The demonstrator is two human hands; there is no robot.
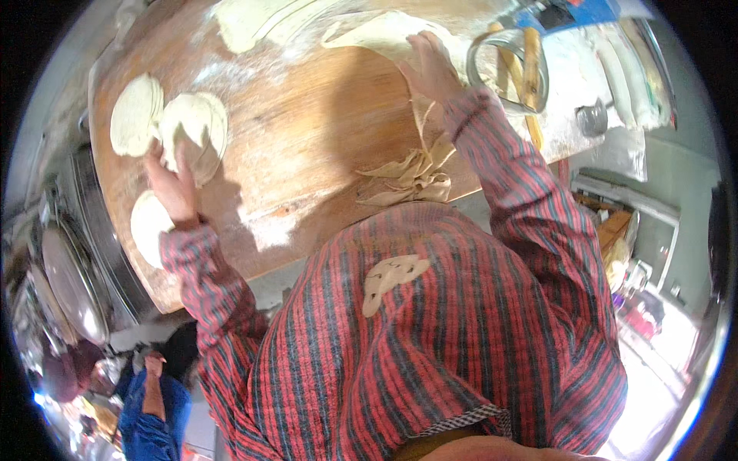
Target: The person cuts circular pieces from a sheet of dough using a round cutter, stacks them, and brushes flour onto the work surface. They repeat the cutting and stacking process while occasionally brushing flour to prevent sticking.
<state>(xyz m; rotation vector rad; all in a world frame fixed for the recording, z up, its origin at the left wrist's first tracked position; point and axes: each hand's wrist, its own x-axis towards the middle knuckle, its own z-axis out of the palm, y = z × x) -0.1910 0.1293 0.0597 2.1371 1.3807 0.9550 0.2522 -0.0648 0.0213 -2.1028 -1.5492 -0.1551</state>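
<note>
Loosely splayed, right grip (427, 65) on pale dough sheet (367, 34).

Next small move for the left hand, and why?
Probably bring the left hand over from the overlapping dough rounds to the larger dough piece. Its fingers look spread, with no round visibly lifted, while the right hand is already at that piece, so a second hand might steady it.

One wide fisheye view looks steeply down from the wearer's head, so near that the red-and-dark striped cloth shirt (400, 330) fills its lower middle. Farther off come the bare left hand (174, 188), bare right hand (432, 69) and flour-dusted brown wooden tabletop (300, 146), its left edge bowed.
</note>
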